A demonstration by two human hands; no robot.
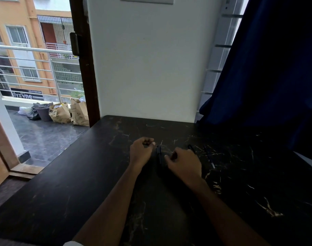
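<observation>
On the dark surface (80, 174) we see the left hand (142, 151) curled (whether it pinches anything, we cannot tell) just beside a black pen (159, 154) lying between the hands. The right hand (185, 164) rests with relaxed fingers, holding nothing; a thin refill (209, 158) lies further right.

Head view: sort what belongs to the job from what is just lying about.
Job in hand: black pen lying on the table between the left hand and right hand; dark pen part and thin refill beyond the right hand.
Lying about: brown paper bags, grey pot and black bin bag on the balcony; blue curtain.
</observation>
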